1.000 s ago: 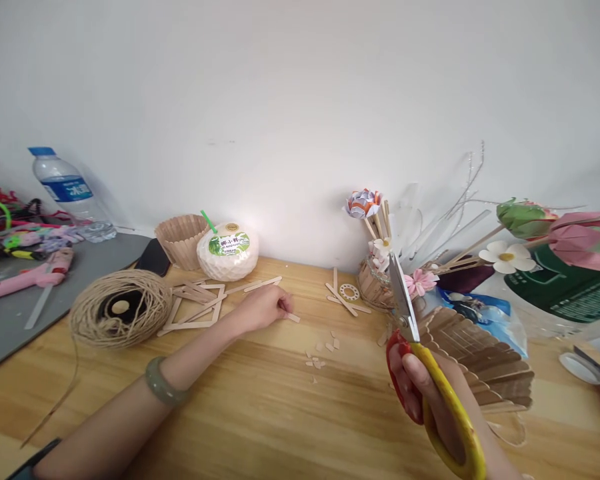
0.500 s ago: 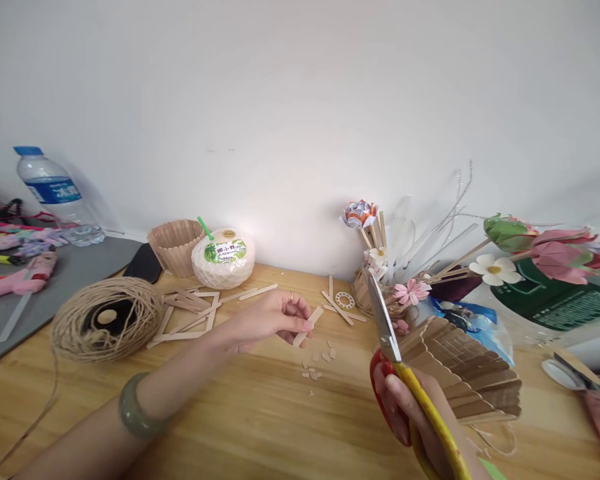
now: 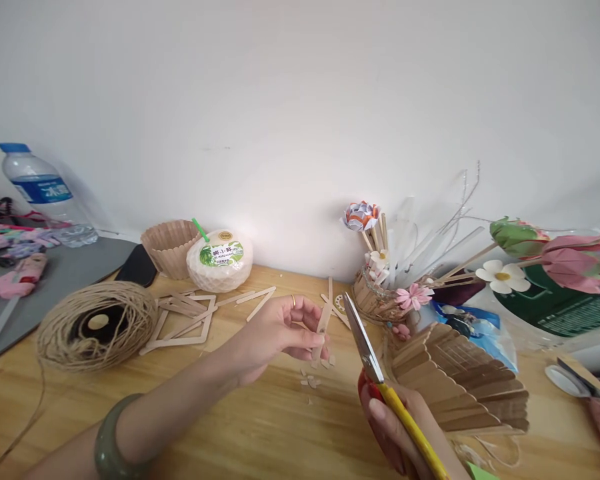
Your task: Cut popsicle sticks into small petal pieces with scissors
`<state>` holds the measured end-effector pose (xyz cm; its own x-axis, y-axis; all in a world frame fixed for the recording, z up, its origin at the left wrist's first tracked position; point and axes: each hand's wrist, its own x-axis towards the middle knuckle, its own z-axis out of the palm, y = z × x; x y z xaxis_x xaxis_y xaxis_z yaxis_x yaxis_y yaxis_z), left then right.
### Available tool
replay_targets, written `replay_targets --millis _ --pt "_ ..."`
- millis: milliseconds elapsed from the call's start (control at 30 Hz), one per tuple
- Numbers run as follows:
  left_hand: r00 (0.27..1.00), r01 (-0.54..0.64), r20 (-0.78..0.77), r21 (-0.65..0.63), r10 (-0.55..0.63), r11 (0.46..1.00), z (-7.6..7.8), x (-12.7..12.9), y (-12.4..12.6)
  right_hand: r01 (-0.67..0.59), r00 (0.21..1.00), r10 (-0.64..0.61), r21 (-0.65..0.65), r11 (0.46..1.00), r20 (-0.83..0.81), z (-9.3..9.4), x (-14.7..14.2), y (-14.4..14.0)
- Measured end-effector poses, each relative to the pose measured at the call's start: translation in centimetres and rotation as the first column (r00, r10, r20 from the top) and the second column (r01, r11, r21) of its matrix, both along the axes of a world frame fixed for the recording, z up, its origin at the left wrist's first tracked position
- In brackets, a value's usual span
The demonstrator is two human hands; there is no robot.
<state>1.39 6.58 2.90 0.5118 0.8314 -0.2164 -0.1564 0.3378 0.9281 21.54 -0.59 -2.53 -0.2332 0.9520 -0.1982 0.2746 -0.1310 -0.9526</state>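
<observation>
Between the thumb and fingers of my left hand (image 3: 293, 330) is a short wooden craft stick (image 3: 323, 320), held nearly upright. My right hand (image 3: 400, 423) grips a pair of scissors (image 3: 367, 343) with one red and one yellow handle. Their blades look closed and point up and to the left, a short way right of the stick and apart from it. Small wood scraps (image 3: 310, 381) lie on the wooden table (image 3: 260, 427) below my left hand.
Left: a twine ball (image 3: 97, 327), craft stick frames (image 3: 185, 323), a ribbed basket (image 3: 169, 250), a wrapped coconut (image 3: 220, 261), a water bottle (image 3: 40, 190) and a glue gun (image 3: 17, 283). Right: a vase with flowers (image 3: 377, 293), a craft stick basket (image 3: 465, 380) and another pair of scissors (image 3: 580, 383).
My left hand has moved right and slightly nearer, turning the craft stick more upright. The scissors in my right hand have shifted left and down, closer to the stick. The view has moved slightly.
</observation>
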Motion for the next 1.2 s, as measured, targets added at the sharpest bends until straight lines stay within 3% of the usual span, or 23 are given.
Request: replay_targets --millis 267,400,533,733,867,1033,1200 --pt "0.987 -0.150 0.049 -0.028 0.151 0.988 -0.1 0.3 -0.1 0.010 0.999 -0.009 0.007 1.000 -0.051 0.6 -0.3 -0.1" --pt "0.976 -0.125 0.155 -0.172 0.152 0.977 -1.1 1.3 -1.1 0.067 0.995 -0.062 0.071 0.995 -0.072 1.3 -0.8 0.0" --pt "0.970 -0.038 0.223 -0.259 0.098 0.965 -2.4 2.6 -2.3 0.217 0.975 -0.207 0.134 0.967 -0.081 1.7 -1.2 -0.5" --pt "0.986 -0.062 0.133 -0.280 0.103 0.958 -3.4 3.1 -2.9 0.315 0.946 -0.325 0.206 0.926 0.013 2.4 -1.0 -0.9" --pt "1.000 -0.006 0.005 -0.288 0.008 0.957 -4.4 3.2 -4.0 0.263 0.962 -0.271 0.153 0.953 0.036 2.5 -0.3 -0.2" --pt "0.989 0.081 -0.078 -0.404 -0.122 0.911 -6.4 4.3 -6.5 0.072 0.992 -0.074 0.027 0.997 0.097 2.1 -0.1 0.2" --pt "0.985 0.093 -0.103 -0.380 -0.142 0.920 -7.2 4.9 -7.5 0.027 0.993 -0.028 0.010 1.000 0.116 1.7 -0.3 0.0"
